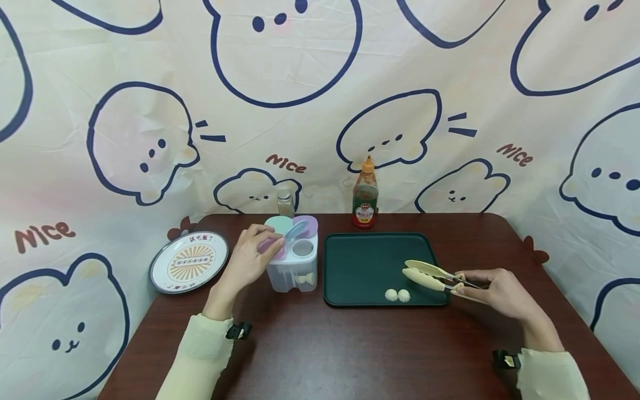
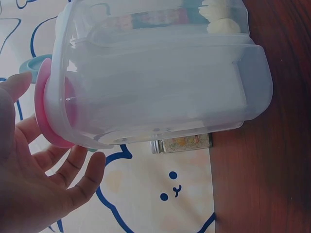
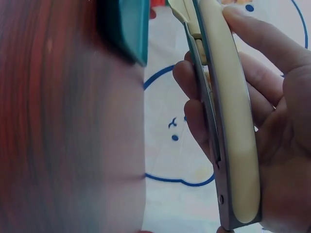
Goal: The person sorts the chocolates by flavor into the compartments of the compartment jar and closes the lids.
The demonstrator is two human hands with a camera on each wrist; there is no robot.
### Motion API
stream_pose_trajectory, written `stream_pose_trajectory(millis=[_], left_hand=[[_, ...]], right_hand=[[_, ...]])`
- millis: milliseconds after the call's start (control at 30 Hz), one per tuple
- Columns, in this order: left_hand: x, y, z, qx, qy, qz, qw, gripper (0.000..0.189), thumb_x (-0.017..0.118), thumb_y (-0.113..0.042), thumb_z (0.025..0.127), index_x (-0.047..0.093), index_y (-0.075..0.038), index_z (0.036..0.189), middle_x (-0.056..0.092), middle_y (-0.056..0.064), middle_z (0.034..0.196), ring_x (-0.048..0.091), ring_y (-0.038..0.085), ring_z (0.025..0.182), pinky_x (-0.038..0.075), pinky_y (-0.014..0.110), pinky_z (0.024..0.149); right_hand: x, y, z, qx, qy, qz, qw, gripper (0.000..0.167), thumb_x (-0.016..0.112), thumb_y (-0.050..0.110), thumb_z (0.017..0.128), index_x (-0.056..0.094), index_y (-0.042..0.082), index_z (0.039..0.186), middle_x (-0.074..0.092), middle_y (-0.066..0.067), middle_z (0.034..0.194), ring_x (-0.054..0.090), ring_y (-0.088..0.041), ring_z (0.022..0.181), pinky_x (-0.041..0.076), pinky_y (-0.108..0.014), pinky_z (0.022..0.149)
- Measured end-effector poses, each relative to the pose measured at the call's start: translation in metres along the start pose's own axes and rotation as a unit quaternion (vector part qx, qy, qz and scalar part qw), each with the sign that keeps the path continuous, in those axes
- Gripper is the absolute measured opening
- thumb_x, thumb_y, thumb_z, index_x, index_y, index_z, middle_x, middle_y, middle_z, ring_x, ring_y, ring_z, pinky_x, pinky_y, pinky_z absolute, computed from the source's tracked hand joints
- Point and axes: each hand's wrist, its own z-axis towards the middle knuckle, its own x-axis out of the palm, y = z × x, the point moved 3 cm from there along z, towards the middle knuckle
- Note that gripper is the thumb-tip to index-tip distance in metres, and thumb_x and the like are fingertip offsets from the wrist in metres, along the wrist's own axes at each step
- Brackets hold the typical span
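Cream-and-metal tongs (image 1: 424, 278) point left, long axis slanting slightly away, tips narrowly parted; right hand (image 1: 504, 291) grips them, left hand (image 1: 250, 253) pinches light-blue plastic lid (image 1: 296, 229).

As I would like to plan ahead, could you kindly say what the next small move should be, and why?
Probably the right hand should lower the tongs and close them on one white ball: the tongs' tips stand apart near both balls on the green tray, while the left hand touches the container's raised blue lid, beside an open compartment.
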Motion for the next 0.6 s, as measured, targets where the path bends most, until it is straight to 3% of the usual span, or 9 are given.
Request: stream_pose_trajectory(millis=[233,600], left_hand=[[0.0,-0.001,0.0,-0.002,0.001,0.001,1.0,0.047,0.056,-0.052,0.097,0.072,-0.015,0.12,0.055,0.011,0.137,0.042,0.031,0.127,0.038,0.057,0.107],[0.0,-0.001,-0.001,0.0,0.001,0.005,1.0,0.046,0.055,-0.052,0.098,0.072,-0.015,0.121,0.055,0.01,0.137,0.042,0.03,0.127,0.037,0.057,0.107]], right_hand=[[0.005,0.023,0.007,-0.001,-0.001,0.025,0.9997,0.046,0.076,0.048,0.084,0.074,0.017,0.118,0.076,-0.002,0.102,0.054,-0.007,0.069,0.043,-0.025,0.054],[0.015,0.054,0.018,-0.031,-0.002,0.061,0.9977,0.04,0.077,0.042,0.085,0.075,0.017,0.116,0.073,0.002,0.086,0.051,-0.008,0.058,0.04,-0.025,0.048]])
